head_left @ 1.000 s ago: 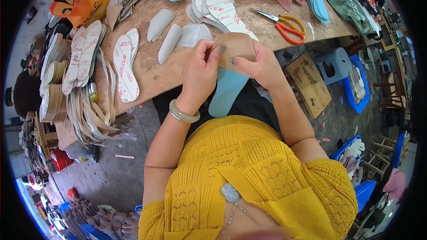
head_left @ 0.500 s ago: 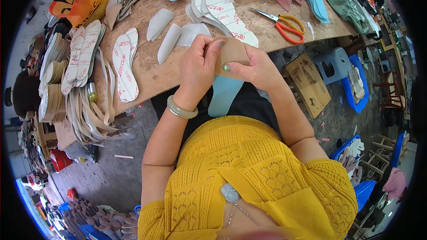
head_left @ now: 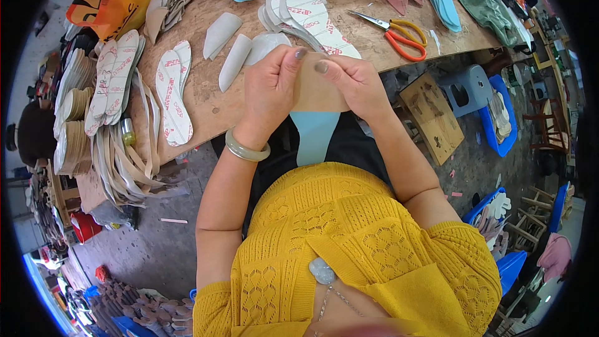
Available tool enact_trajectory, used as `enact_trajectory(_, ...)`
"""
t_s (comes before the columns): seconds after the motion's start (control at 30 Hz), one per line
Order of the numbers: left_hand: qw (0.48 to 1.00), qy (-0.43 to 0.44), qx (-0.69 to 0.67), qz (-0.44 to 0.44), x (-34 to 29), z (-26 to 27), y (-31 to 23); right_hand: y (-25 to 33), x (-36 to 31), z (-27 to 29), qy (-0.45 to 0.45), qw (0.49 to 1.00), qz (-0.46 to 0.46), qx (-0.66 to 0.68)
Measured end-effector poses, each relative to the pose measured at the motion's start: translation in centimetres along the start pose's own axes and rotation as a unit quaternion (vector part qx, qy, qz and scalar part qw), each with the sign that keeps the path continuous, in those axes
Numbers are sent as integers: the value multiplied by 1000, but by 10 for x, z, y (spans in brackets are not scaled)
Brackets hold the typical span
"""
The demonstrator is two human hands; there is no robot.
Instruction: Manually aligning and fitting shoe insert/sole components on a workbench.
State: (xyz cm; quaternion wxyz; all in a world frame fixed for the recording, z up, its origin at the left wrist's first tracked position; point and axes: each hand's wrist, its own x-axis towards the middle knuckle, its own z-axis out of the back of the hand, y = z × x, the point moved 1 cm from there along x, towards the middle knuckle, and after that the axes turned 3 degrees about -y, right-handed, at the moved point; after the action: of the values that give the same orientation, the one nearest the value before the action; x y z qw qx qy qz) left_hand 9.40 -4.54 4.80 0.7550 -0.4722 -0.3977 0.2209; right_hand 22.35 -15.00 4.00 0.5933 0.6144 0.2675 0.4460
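Insole (head_left: pixel 317 134) hangs by the bench's (head_left: pixel 209 101) near edge, your left hand (head_left: pixel 271 82) and right hand (head_left: pixel 363 85) gripping its tan piece (head_left: pixel 315 95). Your right has just shifted up, bringing both thumbs near the top; hidden fingers probably curl behind.

Short-sleeved yellow openwork knit top (head_left: pixel 337 224), pale rounded bangle (head_left: pixel 248 153), grey pendant (head_left: pixel 322 271) on silvery chain (head_left: pixel 343 302), black lower garment (head_left: pixel 363 145)
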Motion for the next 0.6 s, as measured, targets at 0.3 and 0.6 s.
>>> enact_trajectory(0.3, 995, -94, -13, 24, -1, 19, 18, 2, -9, -10, 28, 999, -28, 20)
enact_trajectory(0.6, 948, -269, -158, 62, 19, 63, 35, -7, -42, -25, 301, 892, -156, 298)
